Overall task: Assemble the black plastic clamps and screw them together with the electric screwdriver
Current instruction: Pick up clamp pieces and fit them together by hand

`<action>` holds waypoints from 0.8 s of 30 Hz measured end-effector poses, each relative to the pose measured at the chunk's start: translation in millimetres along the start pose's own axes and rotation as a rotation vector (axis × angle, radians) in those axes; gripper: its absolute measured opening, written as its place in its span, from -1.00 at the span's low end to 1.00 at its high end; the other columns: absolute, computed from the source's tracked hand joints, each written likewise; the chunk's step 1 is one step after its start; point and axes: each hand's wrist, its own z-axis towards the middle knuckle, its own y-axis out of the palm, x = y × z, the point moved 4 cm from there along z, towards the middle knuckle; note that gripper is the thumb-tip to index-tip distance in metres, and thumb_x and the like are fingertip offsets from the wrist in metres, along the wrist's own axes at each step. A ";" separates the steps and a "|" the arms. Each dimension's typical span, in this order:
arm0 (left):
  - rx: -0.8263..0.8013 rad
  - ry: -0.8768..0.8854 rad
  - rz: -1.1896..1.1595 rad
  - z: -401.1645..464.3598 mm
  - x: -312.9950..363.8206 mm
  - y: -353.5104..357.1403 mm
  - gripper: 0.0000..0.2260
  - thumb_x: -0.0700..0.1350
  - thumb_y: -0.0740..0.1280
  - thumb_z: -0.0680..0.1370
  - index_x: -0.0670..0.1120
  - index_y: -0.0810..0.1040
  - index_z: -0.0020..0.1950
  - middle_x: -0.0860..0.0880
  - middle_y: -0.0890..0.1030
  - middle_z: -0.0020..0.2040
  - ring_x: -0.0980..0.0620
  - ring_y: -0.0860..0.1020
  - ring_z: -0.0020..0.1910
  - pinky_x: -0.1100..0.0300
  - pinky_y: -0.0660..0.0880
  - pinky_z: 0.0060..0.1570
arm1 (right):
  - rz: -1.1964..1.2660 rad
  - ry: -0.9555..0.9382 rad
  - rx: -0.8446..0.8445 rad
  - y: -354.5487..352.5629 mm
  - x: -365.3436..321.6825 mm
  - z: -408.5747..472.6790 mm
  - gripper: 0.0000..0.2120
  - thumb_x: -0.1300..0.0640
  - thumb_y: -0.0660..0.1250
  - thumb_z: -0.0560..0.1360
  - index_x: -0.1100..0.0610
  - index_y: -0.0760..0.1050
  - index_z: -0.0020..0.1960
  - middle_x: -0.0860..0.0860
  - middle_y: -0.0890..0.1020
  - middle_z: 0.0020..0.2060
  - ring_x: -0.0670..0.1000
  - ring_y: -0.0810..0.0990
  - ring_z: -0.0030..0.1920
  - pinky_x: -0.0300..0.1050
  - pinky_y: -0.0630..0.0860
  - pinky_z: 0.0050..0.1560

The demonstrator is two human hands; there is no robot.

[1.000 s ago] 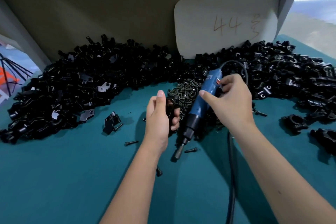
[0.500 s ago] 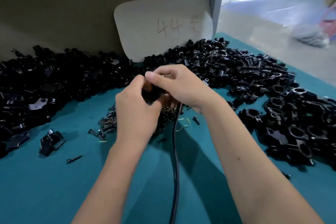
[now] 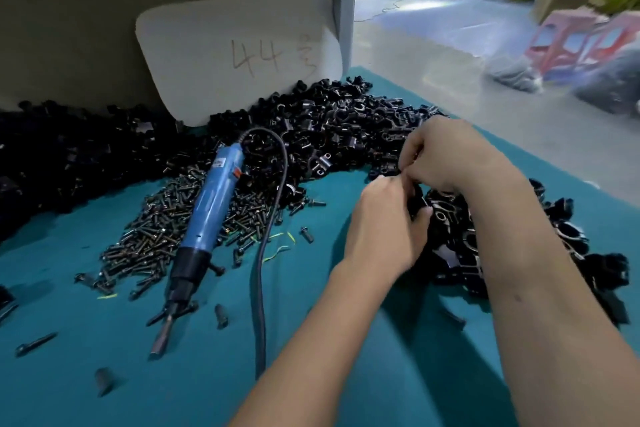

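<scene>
Black plastic clamp point(image 3: 417, 201), small and mostly hidden, pinched between left hand point(image 3: 384, 229) and right hand point(image 3: 446, 152), both curled on it; its axis can't be told. Left of the hands, blue electric screwdriver point(image 3: 204, 229) lies on the screw pile point(image 3: 152, 236), bit toward the viewer.

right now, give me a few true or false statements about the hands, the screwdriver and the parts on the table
1. The electric screwdriver is in the right hand. False: it lies on the screw pile, held by neither hand.
2. Both hands are together on a black clamp piece. True.
3. The left hand rests flat on the teal table. False: its fingers curl around the clamp piece.
4. The white board has "44" written on it. True.
5. The screwdriver's cord runs toward the camera. True.
</scene>
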 end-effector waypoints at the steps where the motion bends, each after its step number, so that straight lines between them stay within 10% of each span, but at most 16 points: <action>1: -0.033 -0.001 0.045 4.4 3.7 5.4 -0.83 -0.03 0.42 0.57 -0.07 0.47 -0.03 -0.08 0.57 -0.03 -0.12 0.51 -0.01 0.03 0.46 -0.06 | 0.048 0.027 0.063 -0.3 1.5 3.2 -0.81 0.27 0.38 0.47 0.03 0.70 -0.19 0.07 0.73 -0.18 0.13 0.67 -0.12 -0.06 0.60 -0.11; 5: 0.021 -0.098 -0.259 12.4 -2.8 0.9 -0.92 -0.16 0.41 0.57 -0.14 0.64 -0.11 -0.06 0.68 0.05 -0.04 0.61 0.02 0.06 0.54 0.07 | 0.140 0.038 0.084 7.8 -7.2 19.2 -0.77 0.27 0.38 0.47 -0.05 0.64 -0.21 0.07 0.74 -0.06 0.14 0.68 -0.01 0.00 0.64 0.02; 9: 0.371 -0.380 -0.495 1.4 -33.8 -28.0 -0.84 -0.25 0.37 0.56 -0.14 0.66 -0.21 0.04 0.69 0.14 0.36 0.57 0.03 0.59 0.37 -0.04 | -0.074 0.002 -0.070 34.0 -17.0 34.7 -0.67 0.15 0.43 0.50 -0.02 0.59 0.26 0.15 0.61 0.27 0.25 0.58 0.25 0.09 0.57 0.28; 13: 0.392 -0.422 -0.434 -3.7 -46.2 -39.7 -0.85 -0.20 0.36 0.53 -0.10 0.64 -0.23 0.09 0.69 -0.11 0.15 0.62 -0.08 0.26 0.48 -0.06 | -0.182 0.079 -0.125 55.8 -24.5 44.6 -0.61 0.13 0.41 0.54 0.15 0.44 0.32 0.24 0.33 0.42 0.38 0.50 0.31 0.16 0.52 0.16; 17: 0.344 -0.436 -0.415 -2.7 -48.5 -38.2 -0.83 -0.17 0.38 0.50 -0.14 0.58 -0.29 0.04 0.55 -0.41 0.08 0.44 -0.38 0.09 0.43 -0.26 | -0.086 0.049 -0.014 52.0 -31.9 48.9 -0.93 0.27 0.38 0.49 0.18 0.50 -0.07 0.26 0.55 0.20 0.30 0.60 0.08 -0.01 0.48 -0.04; 24: 0.312 -0.351 -0.380 -7.7 -50.0 -64.6 -0.82 -0.17 0.34 0.50 -0.09 0.58 -0.31 0.05 0.59 -0.42 0.00 0.56 -0.39 0.03 0.54 -0.31 | 0.132 -0.087 0.148 21.0 -52.7 42.5 -0.78 0.30 0.25 0.53 0.22 0.68 -0.13 0.19 0.70 -0.17 0.17 0.65 -0.20 -0.06 0.61 -0.18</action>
